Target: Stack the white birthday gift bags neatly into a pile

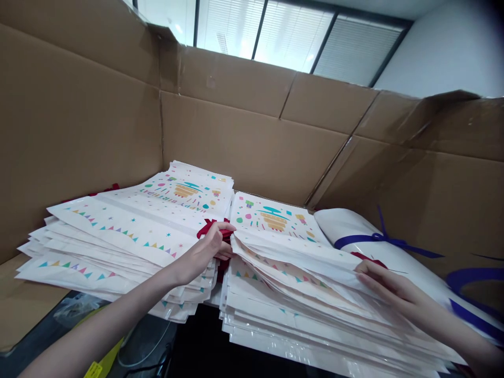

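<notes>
Two stacks of flat white birthday gift bags lie side by side inside a cardboard enclosure. My left hand [210, 247] reaches between the stacks and pinches the left edge of the upper bags of the right stack [283, 262], beside red ribbon handles [214, 226]. My right hand [388, 283] rests on the right edge of the same stack, fingers curled over the lifted top bags. The left stack [129, 236] lies fanned out and untouched.
Cardboard walls [252, 131] close in the back and both sides. A rolled white bag tied with blue ribbon [378, 239] lies at the right. Crumpled plastic wrap [74, 310] and a dark floor gap [189, 346] sit below the stacks. Windows with blinds show above.
</notes>
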Available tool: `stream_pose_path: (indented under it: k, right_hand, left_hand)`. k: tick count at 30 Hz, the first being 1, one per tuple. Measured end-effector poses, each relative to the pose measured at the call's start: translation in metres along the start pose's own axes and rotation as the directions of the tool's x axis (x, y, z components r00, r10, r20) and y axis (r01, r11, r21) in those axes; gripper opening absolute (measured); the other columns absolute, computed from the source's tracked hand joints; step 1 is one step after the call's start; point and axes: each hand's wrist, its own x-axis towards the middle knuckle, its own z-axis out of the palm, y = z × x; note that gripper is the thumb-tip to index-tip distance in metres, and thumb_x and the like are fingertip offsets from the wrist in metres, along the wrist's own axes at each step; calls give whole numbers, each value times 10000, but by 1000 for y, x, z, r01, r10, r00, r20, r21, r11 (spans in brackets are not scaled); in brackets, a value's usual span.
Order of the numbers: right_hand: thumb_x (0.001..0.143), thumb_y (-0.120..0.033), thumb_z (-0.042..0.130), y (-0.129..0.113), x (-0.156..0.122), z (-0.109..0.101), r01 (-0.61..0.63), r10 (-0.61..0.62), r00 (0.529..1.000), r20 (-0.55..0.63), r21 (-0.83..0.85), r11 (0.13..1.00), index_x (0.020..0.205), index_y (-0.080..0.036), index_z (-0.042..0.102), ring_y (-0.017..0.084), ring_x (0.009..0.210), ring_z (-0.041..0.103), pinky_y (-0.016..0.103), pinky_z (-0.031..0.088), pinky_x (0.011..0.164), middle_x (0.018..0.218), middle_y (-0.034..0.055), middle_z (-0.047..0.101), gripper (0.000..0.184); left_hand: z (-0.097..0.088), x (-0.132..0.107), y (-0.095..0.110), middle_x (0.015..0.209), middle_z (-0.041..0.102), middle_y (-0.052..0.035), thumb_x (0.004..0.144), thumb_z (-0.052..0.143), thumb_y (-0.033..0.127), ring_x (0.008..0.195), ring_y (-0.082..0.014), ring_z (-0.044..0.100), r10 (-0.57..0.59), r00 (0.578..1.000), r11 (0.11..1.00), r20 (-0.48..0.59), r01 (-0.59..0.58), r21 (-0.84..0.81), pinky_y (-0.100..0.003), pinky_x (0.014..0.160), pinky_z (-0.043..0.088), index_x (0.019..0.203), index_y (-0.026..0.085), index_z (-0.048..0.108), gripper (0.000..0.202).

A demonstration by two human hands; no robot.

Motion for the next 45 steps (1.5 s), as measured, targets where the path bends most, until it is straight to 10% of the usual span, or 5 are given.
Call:
stream_pose_path:
  k: [12,17,21,29,45]
  right_hand:
    - [944,-547,390,11,0,1,-60,46,980,193,67,996,752,-226,496,177,655,526,304,432,623,716,10,536,389]
    - [939,-540,409,9,-7,3,-47,42,993,111,50,998,732,-221,478,164,603,486,289,402,563,669,3,509,386]
    - [965,-480,380,4,-14,3,-4,1,998,68,47,999,743,-223,459,165,612,506,286,405,574,673,3,522,348]
    - [990,-395,338,-4,-19,-2,82,-82,997,-12,-25,996,803,-229,433,152,573,516,277,377,572,685,-11,550,267]
    - [992,-209,403,11,-18,-2,340,-340,912,-232,-39,940,898,-210,520,142,672,597,246,424,608,786,16,625,150]
  left_hand:
    - [-1,-15,1,1070,661,-85,995,251,584,995,-201,618,5,1000,987,20,-8,160,-335,893,449,1256,197,403,491]
    - [4,-18,14,971,651,-39,998,404,364,858,-179,599,236,968,666,-84,-99,739,-270,744,441,1038,207,603,257]
    - [27,-14,25,942,636,-78,972,423,156,870,-178,588,565,816,401,122,-401,824,-279,761,454,1034,162,599,186]
    - [90,22,42,1101,666,-97,956,367,77,975,-202,631,491,738,172,463,-603,779,-308,821,512,1200,132,563,318]
    - [114,49,20,1277,587,-140,947,510,229,1151,-287,575,207,908,58,364,-382,922,-408,928,505,1326,163,464,387]
